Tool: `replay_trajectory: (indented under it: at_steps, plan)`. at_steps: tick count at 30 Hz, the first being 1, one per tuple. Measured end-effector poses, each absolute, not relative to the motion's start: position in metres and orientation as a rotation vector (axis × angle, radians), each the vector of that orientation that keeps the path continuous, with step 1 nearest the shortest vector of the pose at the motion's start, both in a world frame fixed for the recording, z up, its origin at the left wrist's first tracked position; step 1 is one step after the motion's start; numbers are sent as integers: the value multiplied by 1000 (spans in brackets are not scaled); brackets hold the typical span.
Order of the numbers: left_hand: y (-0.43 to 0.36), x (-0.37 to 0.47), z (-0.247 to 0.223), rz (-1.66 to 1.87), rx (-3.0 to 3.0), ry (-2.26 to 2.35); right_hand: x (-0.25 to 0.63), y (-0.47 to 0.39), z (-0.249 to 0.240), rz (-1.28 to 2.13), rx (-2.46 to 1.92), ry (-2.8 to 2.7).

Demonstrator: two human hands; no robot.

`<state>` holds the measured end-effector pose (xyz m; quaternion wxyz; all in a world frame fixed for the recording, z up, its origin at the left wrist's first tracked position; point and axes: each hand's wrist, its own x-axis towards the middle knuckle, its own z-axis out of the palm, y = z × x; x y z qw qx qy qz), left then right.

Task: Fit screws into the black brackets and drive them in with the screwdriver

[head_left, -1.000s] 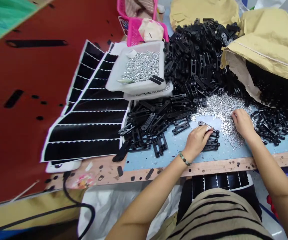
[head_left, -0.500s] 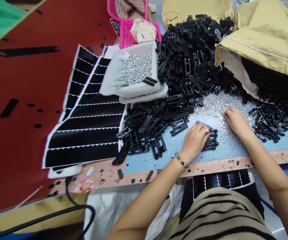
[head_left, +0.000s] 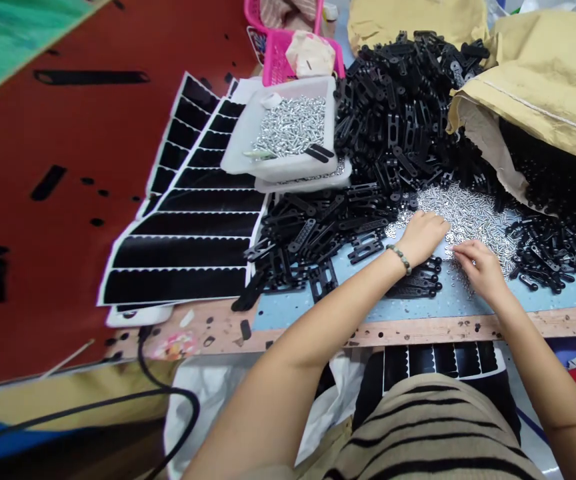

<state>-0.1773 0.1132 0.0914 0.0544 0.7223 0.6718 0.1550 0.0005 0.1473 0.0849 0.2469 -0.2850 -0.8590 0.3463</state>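
On the table, right of centre in the frame, black strips lay below the left hand, its grip hidden, by silvery screws. The right hand was pinched, contents unclear. Picking seemed underway, calling for precise fingertips.

Black cable looping at lower left; pale cloth in pink basket; green sheet at upper left.
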Motion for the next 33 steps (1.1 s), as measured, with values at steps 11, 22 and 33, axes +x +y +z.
replay_trajectory:
  at_steps: [11,22,33]
  plan:
    - [49,-193,110,1157,1749,2012,-23,112,79,874,-453,-2715]
    - [-32,-140,77,1060,1837,2090,-4,138,82,644,-646,-2536]
    - [-33,-139,75,947,1989,2170,-20,178,77,303,-742,-2785]
